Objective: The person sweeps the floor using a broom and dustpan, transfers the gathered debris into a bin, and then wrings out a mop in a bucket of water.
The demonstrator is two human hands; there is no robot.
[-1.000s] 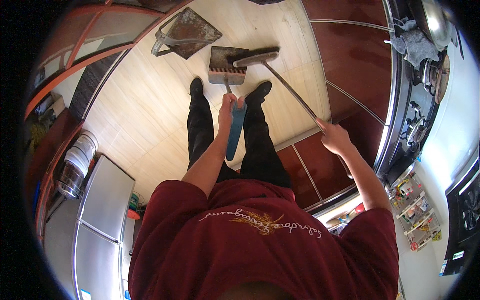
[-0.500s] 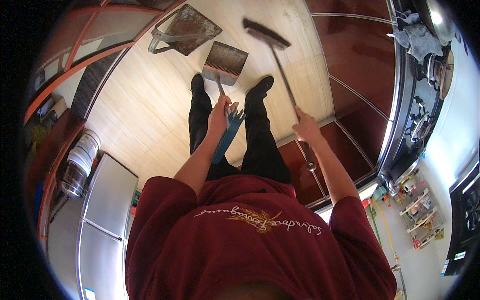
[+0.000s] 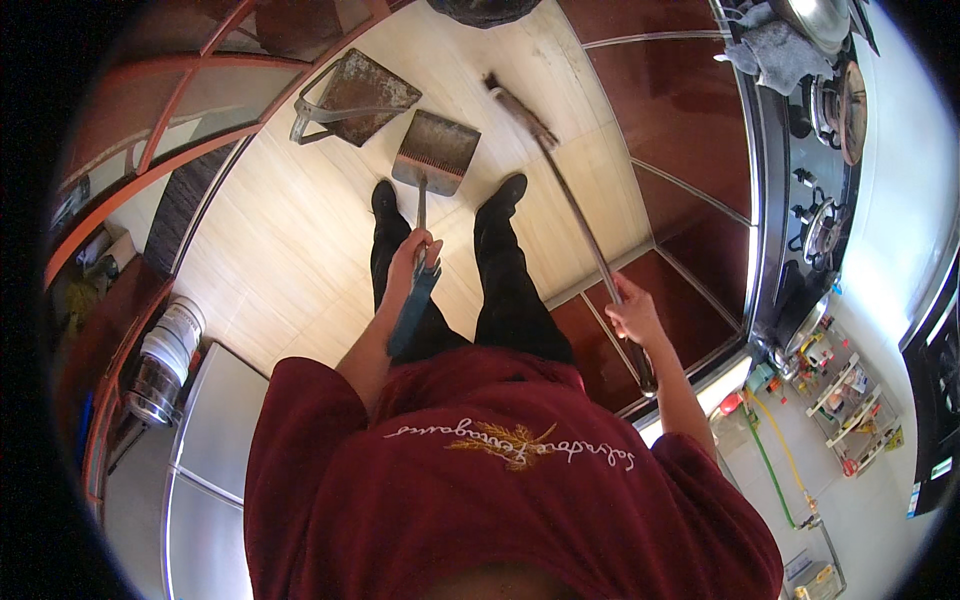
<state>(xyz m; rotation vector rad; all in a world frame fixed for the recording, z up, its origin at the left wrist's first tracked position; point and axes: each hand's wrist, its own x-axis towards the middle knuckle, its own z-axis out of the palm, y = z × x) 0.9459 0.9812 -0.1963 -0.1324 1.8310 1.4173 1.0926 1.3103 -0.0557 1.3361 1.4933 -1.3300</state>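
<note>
In my left hand (image 3: 412, 262) is the upright handle of a dustpan (image 3: 450, 145), fingers wrapped round it; its worn metal pan with a toothed edge rests on the floor just beyond my feet. A long blue-green piece (image 3: 412, 315) runs from that same hand back toward my body; whether it belongs to the handle I cannot tell. My right hand (image 3: 633, 312) grips the long brown handle of a broom (image 3: 577, 213). The broom's dark, motion-blurred head (image 3: 522, 115) is at the floor, to the right of the dustpan and apart from it.
Another rusty metal pan with a looped handle (image 3: 372, 95) lies beyond the dustpan, at left. Dark red cabinets (image 3: 690, 130) and a stove (image 3: 822, 225) line the right. A framed glass door (image 3: 190, 75), stacked pots (image 3: 170, 345) and a grey refrigerator (image 3: 215, 420) stand left.
The broom and my right hand have come nearer my body. My view has shifted, bringing a dark object in at the top edge. The dustpan stays by my feet.
</note>
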